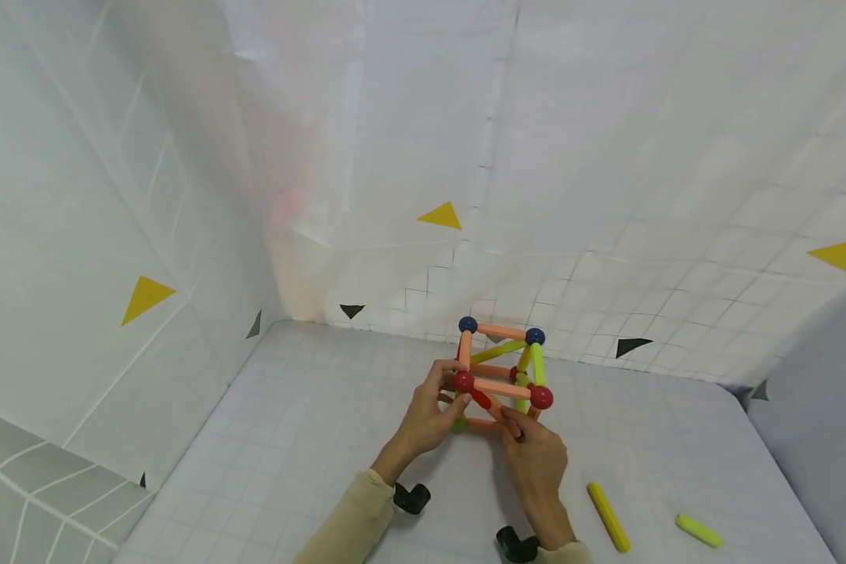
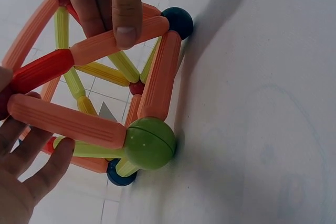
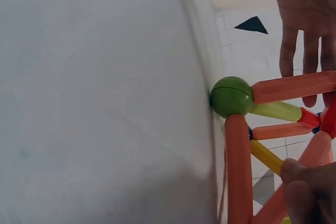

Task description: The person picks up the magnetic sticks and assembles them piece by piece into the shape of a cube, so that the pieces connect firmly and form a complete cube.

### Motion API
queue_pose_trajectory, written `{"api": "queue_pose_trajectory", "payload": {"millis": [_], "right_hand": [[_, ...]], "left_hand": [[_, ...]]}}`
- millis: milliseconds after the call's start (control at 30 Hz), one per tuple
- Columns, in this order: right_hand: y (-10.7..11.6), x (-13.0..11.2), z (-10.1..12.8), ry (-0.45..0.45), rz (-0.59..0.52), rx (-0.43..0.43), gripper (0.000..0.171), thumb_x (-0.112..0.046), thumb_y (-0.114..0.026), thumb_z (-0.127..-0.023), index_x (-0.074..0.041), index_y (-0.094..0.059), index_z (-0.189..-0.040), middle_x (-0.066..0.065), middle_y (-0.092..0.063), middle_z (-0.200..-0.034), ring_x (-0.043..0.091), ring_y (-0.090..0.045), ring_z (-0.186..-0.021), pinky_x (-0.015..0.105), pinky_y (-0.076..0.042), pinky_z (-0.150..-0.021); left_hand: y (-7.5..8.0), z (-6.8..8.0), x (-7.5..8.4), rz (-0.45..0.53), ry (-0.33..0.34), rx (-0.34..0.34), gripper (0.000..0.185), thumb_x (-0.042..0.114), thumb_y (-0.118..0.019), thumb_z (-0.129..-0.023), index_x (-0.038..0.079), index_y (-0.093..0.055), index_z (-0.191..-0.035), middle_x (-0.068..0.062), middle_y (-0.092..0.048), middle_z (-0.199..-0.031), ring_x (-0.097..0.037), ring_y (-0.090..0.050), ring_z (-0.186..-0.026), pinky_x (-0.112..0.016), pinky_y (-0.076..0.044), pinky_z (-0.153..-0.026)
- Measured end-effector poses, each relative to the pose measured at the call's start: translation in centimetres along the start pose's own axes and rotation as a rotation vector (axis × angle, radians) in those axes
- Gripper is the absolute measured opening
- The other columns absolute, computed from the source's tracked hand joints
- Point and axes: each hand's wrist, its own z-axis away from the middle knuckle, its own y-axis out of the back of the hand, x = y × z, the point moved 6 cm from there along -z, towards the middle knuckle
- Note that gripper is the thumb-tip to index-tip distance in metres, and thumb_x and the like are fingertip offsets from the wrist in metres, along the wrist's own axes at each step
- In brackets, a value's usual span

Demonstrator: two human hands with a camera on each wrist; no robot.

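Observation:
A cube-like frame (image 1: 504,368) of orange, yellow-green and red rods joined by balls stands on the white gridded table (image 1: 289,439). My left hand (image 1: 446,395) holds its near left corner, thumb above and fingers below the red ball (image 1: 463,381). In the left wrist view those left-hand fingers (image 2: 31,171) lie fairly straight under an orange rod. My right hand (image 1: 515,429) pinches a diagonal orange rod (image 1: 497,409) on the near face. The wrist views show that pinch (image 2: 123,30) (image 3: 302,182) and a green ball (image 2: 149,142) (image 3: 231,96) at a bottom corner.
A loose yellow rod (image 1: 609,517) and a shorter yellow-green rod (image 1: 698,530) lie on the table to the right of my hands. White sheet walls with yellow and black triangles close in the left side and back. Black wrist mounts (image 1: 412,497) sit by my sleeves.

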Motion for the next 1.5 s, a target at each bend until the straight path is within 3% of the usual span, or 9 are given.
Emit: {"api": "queue_pose_trajectory", "payload": {"millis": [167,467,567,700,833,967,1033,1233,1500], "right_hand": [[-0.4,0.1,0.0,0.014,-0.018,0.013,0.032,-0.004,-0.095,-0.076,-0.004,-0.084,-0.106,0.015,-0.081,-0.085,0.027,-0.075,-0.064,0.038,-0.060,-0.057],[1.6,0.0,-0.9,0.108,-0.099,0.026,0.024,-0.004,-0.097,-0.072,-0.003,-0.084,-0.092,0.010,-0.079,-0.075,0.015,-0.069,-0.054,0.021,-0.056,-0.054],[3.1,1.0,-1.8,0.062,-0.152,-0.054,0.017,-0.007,-0.096,-0.073,-0.007,-0.079,-0.075,0.004,-0.073,-0.066,0.009,-0.063,-0.052,0.017,-0.052,-0.054],[3.8,4.1,-2.6,-0.101,-0.140,-0.264,0.031,-0.025,-0.095,-0.077,-0.014,-0.067,-0.067,-0.002,-0.062,-0.061,0.009,-0.053,-0.057,0.020,-0.046,-0.054],[2.9,7.3,-2.2,-0.261,-0.098,-0.412,0.046,-0.047,-0.094,-0.078,-0.012,-0.068,-0.091,0.004,-0.068,-0.081,0.018,-0.056,-0.075,0.025,-0.045,-0.062],[1.4,9.0,-1.5,-0.364,-0.157,-0.496,0.068,-0.048,-0.094,-0.079,-0.010,-0.065,-0.127,0.015,-0.072,-0.118,0.026,-0.062,-0.097,0.029,-0.050,-0.075],[0.5,9.2,-1.2,-0.385,-0.202,-0.534,0.072,-0.044,-0.094,-0.080,-0.010,-0.062,-0.135,0.018,-0.070,-0.129,0.028,-0.064,-0.101,0.030,-0.051,-0.076],[-1.6,9.1,-0.5,-0.411,-0.293,-0.594,0.050,-0.029,-0.090,-0.087,-0.012,-0.067,-0.129,0.015,-0.062,-0.128,0.025,-0.063,-0.096,0.026,-0.050,-0.070],[-2.4,9.1,-0.5,-0.350,-0.275,-0.579,0.022,-0.022,-0.084,-0.093,-0.018,-0.072,-0.112,0.011,-0.063,-0.123,0.021,-0.057,-0.091,0.025,-0.049,-0.074]], "left_hand": [[0.2,-0.1,0.0,-0.004,-0.015,0.017,0.043,0.013,-0.067,-0.104,0.018,-0.048,-0.142,-0.007,-0.072,-0.125,-0.021,-0.069,-0.106,-0.034,-0.059,-0.086],[0.1,0.0,-0.2,0.010,0.025,-0.001,0.045,0.009,-0.067,-0.103,0.018,-0.047,-0.142,-0.004,-0.071,-0.128,-0.019,-0.068,-0.110,-0.032,-0.058,-0.087],[0.0,0.0,-0.2,0.015,0.028,-0.005,0.045,0.008,-0.067,-0.103,0.018,-0.047,-0.142,-0.003,-0.071,-0.128,-0.018,-0.067,-0.110,-0.033,-0.058,-0.088],[-0.1,-0.1,-0.1,0.008,0.025,-0.002,0.044,0.010,-0.067,-0.104,0.019,-0.047,-0.142,-0.003,-0.071,-0.128,-0.017,-0.067,-0.110,-0.033,-0.058,-0.088],[0.0,-0.1,-0.2,-0.006,0.024,0.007,0.044,0.009,-0.067,-0.104,0.020,-0.047,-0.142,-0.004,-0.071,-0.127,-0.017,-0.067,-0.108,-0.032,-0.058,-0.087],[0.0,0.0,-0.2,-0.012,0.023,0.008,0.045,0.010,-0.067,-0.103,0.022,-0.047,-0.142,-0.004,-0.072,-0.128,-0.018,-0.067,-0.108,-0.030,-0.058,-0.087],[0.0,0.0,-0.2,-0.011,0.023,0.007,0.045,0.010,-0.067,-0.103,0.022,-0.047,-0.142,-0.004,-0.072,-0.128,-0.017,-0.067,-0.108,-0.030,-0.058,-0.086],[-0.1,0.0,-0.2,-0.003,0.016,0.005,0.045,0.010,-0.067,-0.104,0.020,-0.046,-0.142,-0.005,-0.071,-0.128,-0.018,-0.067,-0.108,-0.031,-0.058,-0.086],[-0.1,0.1,-0.2,0.003,0.032,-0.002,0.045,0.011,-0.067,-0.104,0.021,-0.046,-0.143,-0.004,-0.071,-0.128,-0.018,-0.066,-0.108,-0.033,-0.058,-0.087]]}}
